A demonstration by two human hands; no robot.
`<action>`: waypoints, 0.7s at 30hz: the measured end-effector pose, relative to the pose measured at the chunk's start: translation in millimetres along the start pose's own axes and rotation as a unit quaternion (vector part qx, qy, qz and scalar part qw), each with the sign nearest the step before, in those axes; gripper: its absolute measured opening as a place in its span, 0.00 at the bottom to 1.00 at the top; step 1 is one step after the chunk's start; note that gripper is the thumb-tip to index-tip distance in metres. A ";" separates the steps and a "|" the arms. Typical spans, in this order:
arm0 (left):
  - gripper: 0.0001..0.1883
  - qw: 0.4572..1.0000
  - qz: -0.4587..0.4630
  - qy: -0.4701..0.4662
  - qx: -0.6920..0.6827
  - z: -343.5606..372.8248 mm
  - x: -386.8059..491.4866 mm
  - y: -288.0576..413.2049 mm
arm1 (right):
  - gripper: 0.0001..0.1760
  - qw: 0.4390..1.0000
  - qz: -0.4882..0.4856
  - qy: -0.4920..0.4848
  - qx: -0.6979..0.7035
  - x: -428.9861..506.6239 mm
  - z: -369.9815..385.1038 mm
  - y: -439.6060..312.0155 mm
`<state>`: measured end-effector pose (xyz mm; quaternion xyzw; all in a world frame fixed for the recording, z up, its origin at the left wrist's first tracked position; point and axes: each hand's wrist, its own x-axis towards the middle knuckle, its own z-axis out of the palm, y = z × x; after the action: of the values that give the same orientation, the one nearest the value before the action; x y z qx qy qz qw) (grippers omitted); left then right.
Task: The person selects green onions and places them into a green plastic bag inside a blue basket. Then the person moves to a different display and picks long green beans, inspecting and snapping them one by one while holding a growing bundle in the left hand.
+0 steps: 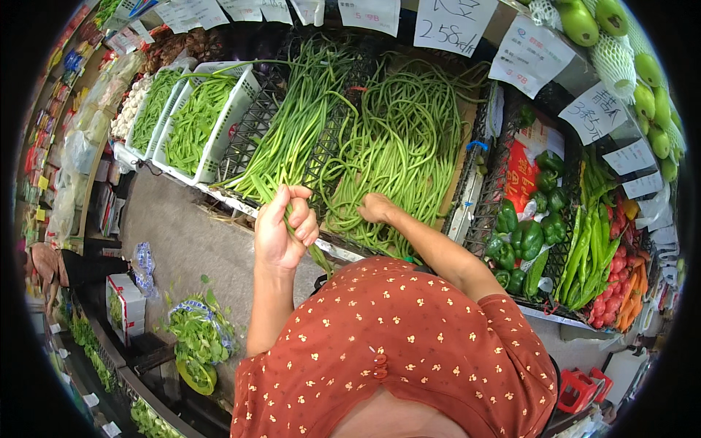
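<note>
My left hand (pixel 286 230) is raised in front of the display's edge, fingers curled around a few long green stalks (pixel 263 188). Their tips stick out above the fist, and an end hangs below it. Over the pile of long green beans (pixel 405 148), my right hand (pixel 377 208) reaches to the near left part, its fingers bent down at the beans. The fingertips are hidden, so whether they grip a bean cannot be told. Left of the beans, long thin green stalks (pixel 298 120) lie in a black mesh section.
White plastic baskets (pixel 233 109) of flat green pods stand left. Green bell peppers (pixel 528 240), long green peppers (pixel 586 252), tomatoes (pixel 608 295) and carrots (pixel 632 293) lie right. Handwritten price cards (pixel 454 24) line the back. Bagged greens (pixel 200 328) sit on the floor behind left; another person (pixel 49 268) is far left.
</note>
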<state>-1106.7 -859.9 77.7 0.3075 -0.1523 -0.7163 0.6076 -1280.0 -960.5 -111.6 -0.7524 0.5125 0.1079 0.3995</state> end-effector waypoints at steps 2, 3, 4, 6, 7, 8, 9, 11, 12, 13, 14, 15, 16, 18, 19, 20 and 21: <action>0.17 1.000 0.006 0.007 -0.002 -3.7 -1.5 0.5 | 0.16 0.999 -0.026 0.037 0.014 4.2 7.1 11.8; 0.17 1.000 0.004 0.017 -0.001 -5.5 -0.9 -0.7 | 0.15 0.998 -0.030 0.050 0.020 3.4 9.1 16.5; 0.17 1.000 0.001 0.028 0.001 -7.0 0.7 -2.3 | 0.13 0.993 -0.039 0.104 0.030 0.6 10.2 18.6; 0.17 0.999 -0.006 0.032 0.005 -9.0 5.1 -7.1 | 0.11 0.973 -0.092 0.207 0.035 -10.9 7.7 15.1; 0.18 0.999 -0.010 0.032 0.024 -9.6 7.6 -10.3 | 0.10 0.961 -0.106 0.251 0.037 -19.5 4.4 9.6; 0.18 0.997 -0.009 0.051 0.064 -9.7 10.2 -13.9 | 0.05 0.926 -0.175 0.322 0.089 -31.6 1.2 2.4; 0.18 0.992 -0.007 0.067 0.107 -9.8 12.7 -17.3 | 0.04 0.895 -0.234 0.370 0.084 -43.3 -5.7 -5.5; 0.17 0.989 -0.017 0.087 0.119 -9.9 16.4 -22.6 | 0.05 0.825 -0.334 0.448 0.085 -69.3 -20.8 -22.1; 0.18 0.989 -0.018 0.074 0.124 -9.7 18.5 -25.6 | 0.06 0.819 -0.359 0.440 0.085 -82.9 -28.3 -29.8; 0.19 0.990 -0.018 0.059 0.130 -9.3 20.2 -28.6 | 0.07 0.813 -0.383 0.430 0.088 -96.5 -35.2 -36.5; 0.21 0.989 -0.023 0.044 0.137 -9.2 20.6 -30.8 | 0.09 0.813 -0.400 0.412 0.093 -108.6 -40.8 -43.0; 0.22 0.989 -0.020 0.025 0.144 -8.8 21.5 -33.4 | 0.08 0.809 -0.421 0.402 0.086 -118.7 -45.3 -48.7; 0.23 0.990 -0.021 0.009 0.136 -8.5 21.8 -35.4 | 0.08 0.811 -0.435 0.384 0.080 -127.7 -48.9 -53.2; 0.23 0.992 -0.014 -0.034 0.125 -8.7 22.0 -37.2 | 0.08 0.813 -0.455 0.359 0.065 -138.8 -53.5 -60.2; 0.23 0.990 -0.020 -0.037 0.132 -9.0 21.8 -37.3 | 0.08 0.810 -0.457 0.364 0.045 -141.8 -54.9 -62.5; 0.23 0.989 -0.022 -0.050 0.135 -9.5 21.2 -37.4 | 0.08 0.808 -0.461 0.367 0.030 -144.0 -55.6 -64.0; 0.23 0.988 -0.022 -0.067 0.138 -10.1 20.2 -37.2 | 0.08 0.805 -0.464 0.368 0.015 -145.3 -56.2 -65.0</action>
<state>-1130.7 -869.8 42.8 0.3435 -0.2834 -0.7204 0.5318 -1303.7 -890.9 40.3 -0.8777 0.2125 -0.3832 0.1941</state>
